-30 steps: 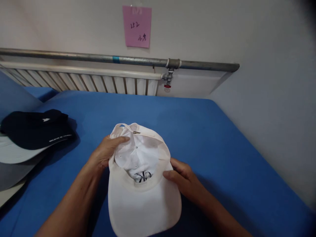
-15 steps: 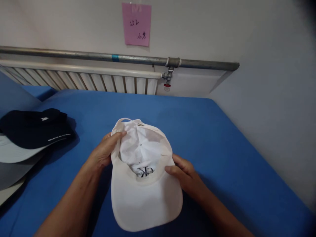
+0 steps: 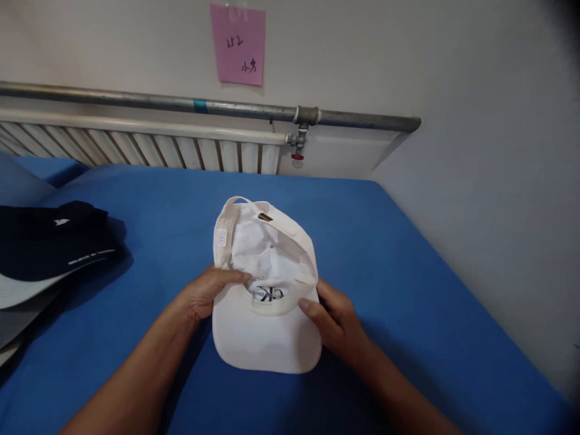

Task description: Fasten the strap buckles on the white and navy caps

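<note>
at the left edge of the frame, a stack of caps (image 3: 49,241) is seen on the blue surface (image 3: 344,241). in the lower centre, a white cap (image 3: 267,338) is held with its inside showing, gripped at its left side by the left hand (image 3: 206,293) and at its right side by the right hand (image 3: 338,317).

At the top, left of centre, a pink note (image 3: 238,45) is hanging on the wall (image 3: 362,54). Below it, a metal pipe (image 3: 136,98) is running from the left edge past centre, above a white radiator (image 3: 181,151). A red-handled valve (image 3: 299,142) is sitting at the radiator's right end.
</note>
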The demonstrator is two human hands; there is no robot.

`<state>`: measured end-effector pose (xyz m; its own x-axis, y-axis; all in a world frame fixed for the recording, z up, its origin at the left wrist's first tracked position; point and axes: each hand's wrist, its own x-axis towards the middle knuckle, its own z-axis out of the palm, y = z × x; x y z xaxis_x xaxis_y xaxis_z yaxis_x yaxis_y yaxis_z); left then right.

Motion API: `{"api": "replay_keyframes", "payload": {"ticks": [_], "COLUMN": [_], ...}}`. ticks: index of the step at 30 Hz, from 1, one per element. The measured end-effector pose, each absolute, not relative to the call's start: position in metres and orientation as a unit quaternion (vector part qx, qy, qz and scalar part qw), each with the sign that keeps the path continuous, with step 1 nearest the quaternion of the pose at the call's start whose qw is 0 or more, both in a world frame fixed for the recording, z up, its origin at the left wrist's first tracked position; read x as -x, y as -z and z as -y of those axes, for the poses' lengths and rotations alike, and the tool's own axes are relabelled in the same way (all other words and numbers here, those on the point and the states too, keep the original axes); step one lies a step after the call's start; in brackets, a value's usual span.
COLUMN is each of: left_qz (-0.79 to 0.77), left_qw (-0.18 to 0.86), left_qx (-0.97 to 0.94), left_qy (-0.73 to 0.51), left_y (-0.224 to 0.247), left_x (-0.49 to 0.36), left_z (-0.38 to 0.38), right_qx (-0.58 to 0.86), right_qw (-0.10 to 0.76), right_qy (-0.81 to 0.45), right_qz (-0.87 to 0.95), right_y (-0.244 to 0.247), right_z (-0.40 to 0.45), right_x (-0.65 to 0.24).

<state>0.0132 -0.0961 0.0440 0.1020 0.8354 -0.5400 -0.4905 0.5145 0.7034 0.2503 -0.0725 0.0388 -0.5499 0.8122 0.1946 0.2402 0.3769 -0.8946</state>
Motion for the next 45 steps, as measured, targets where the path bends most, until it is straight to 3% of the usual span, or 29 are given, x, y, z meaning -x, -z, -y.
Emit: {"api": "replay_keyframes", "payload": {"ticks": [11, 19, 45], "left_qz": [-0.507, -0.464, -0.556], "left_qw": [0.678, 0.726, 0.623], "left_qx": [-0.121, -0.152, -0.158], "left_qy": [-0.519, -0.484, -0.526], "left_y": [-0.046, -0.052, -0.060], "left_x": [-0.018, -0.019, -0.023], "left_z": [0.095, 0.095, 0.097], "right_qx": [0.346, 0.336, 0.327], "right_qw": [0.314, 0.306, 0.339], "right_qy": [-0.398, -0.400, -0.395], "right_qz": [0.790, 0.796, 0.789], "right_y": [-0.036, -0.035, -0.036], "right_z": [0.071, 0.070, 0.069], "right_x": [-0.252, -0.252, -0.249]}}
